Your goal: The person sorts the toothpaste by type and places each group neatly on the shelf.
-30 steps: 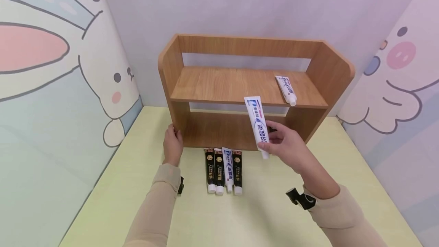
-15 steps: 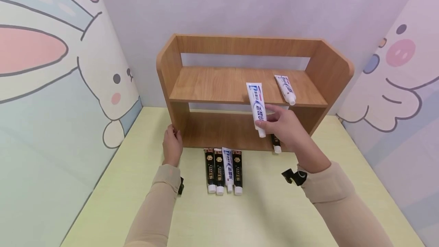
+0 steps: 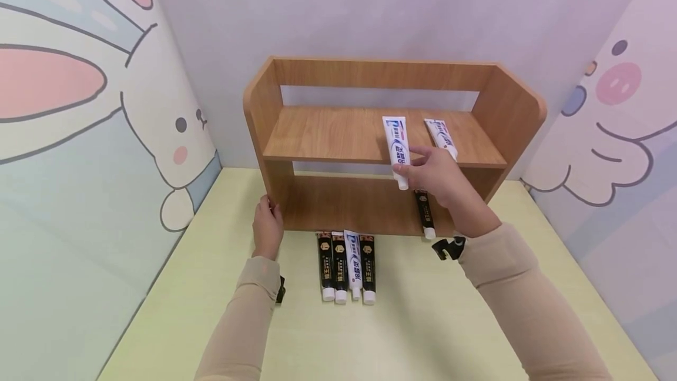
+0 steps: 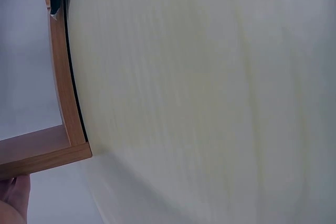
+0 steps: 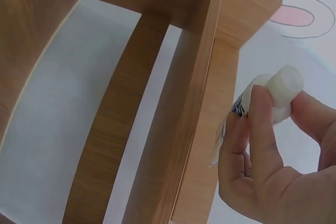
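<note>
My right hand pinches a white toothpaste tube near its cap, held cap-down in front of the upper shelf. In the right wrist view its white cap shows between thumb and fingers. At the lower left, my left hand rests against the outer side of the wooden shelf unit. In the left wrist view only part of that hand shows at the side panel. Another white tube lies on the upper shelf, partly behind my right hand. A black tube lies on the lower shelf.
Before the shelf unit, a row of tubes lies on the pale yellow table: several black tubes and one white tube among them. Side walls with cartoon animals stand left and right.
My right hand has risen and moved forward with the white toothpaste tube, from below the upper shelf's front edge to that shelf's height. More of the lower black tube shows. My left hand stays put.
</note>
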Available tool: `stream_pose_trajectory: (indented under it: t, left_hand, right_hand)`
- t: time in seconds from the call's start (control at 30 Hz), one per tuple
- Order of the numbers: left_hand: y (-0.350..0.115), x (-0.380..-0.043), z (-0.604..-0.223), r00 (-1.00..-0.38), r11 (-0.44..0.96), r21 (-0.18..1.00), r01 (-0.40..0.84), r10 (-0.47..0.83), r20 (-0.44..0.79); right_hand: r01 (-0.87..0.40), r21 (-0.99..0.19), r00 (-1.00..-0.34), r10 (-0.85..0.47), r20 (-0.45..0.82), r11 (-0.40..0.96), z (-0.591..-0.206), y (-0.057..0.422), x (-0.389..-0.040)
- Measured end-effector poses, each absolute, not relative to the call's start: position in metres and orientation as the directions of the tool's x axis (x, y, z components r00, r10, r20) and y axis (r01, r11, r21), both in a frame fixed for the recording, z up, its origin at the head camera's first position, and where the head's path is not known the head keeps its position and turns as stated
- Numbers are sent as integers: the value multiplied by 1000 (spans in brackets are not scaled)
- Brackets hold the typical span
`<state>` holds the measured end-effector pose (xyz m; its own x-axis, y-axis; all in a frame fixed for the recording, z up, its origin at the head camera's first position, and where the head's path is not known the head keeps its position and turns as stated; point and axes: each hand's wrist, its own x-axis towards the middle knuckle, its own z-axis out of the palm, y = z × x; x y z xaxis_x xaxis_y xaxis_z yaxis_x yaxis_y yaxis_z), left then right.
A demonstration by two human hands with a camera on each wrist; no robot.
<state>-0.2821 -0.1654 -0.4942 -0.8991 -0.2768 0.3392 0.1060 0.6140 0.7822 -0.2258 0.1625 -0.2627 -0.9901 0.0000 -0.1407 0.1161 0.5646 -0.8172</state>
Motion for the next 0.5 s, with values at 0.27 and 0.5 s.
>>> stream_pose_trajectory:
  t: [0.27, 0.5]
  left_hand:
    - [-165, -282, -495, -897, 607, 787, 108, -281, 340]
    - [-165, -281, -496, -895, 606, 788, 113, -282, 346]
  right_hand:
    - [132, -825, -990, 28, -140, 549, -262, 160, -239]
    - [171, -824, -985, 69, -160, 540, -261, 157, -249]
